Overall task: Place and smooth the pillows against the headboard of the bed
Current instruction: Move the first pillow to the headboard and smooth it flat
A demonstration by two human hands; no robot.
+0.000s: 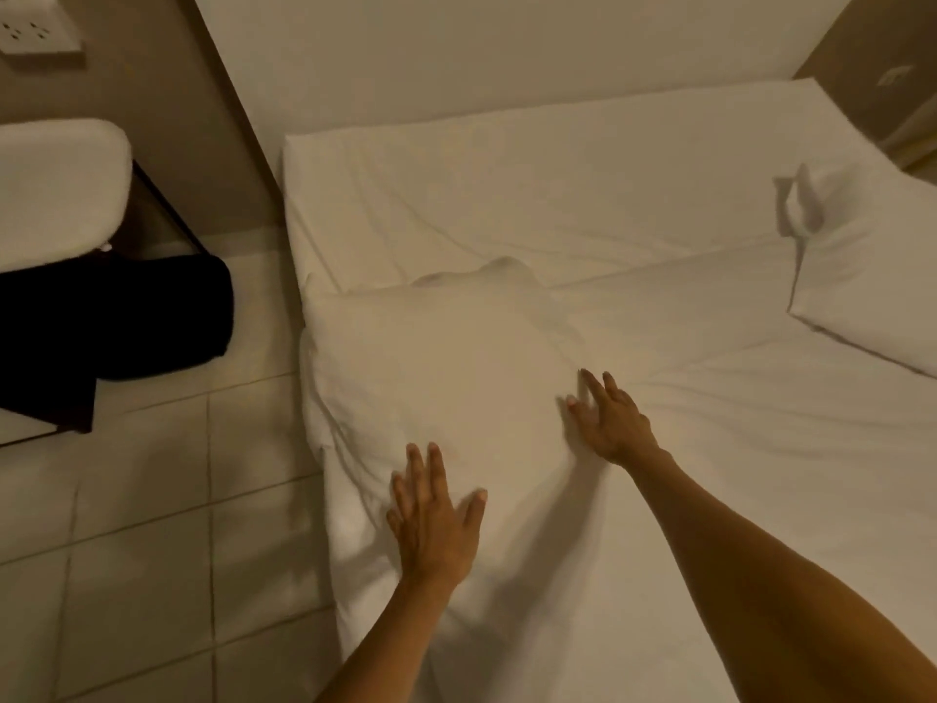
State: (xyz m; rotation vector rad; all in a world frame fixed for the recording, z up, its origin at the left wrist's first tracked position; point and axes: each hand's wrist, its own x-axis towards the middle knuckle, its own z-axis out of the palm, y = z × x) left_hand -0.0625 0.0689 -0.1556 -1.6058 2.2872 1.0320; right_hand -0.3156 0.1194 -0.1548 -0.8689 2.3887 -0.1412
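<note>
A white pillow lies flat on the left side of a white-sheeted bed, its long axis running from the near edge toward the pale headboard, a bare strip of sheet between them. The left hand rests flat on its near end, fingers spread, gripping nothing. The right hand presses open-palmed on its right edge. A second pillow lies at the far right
</note>
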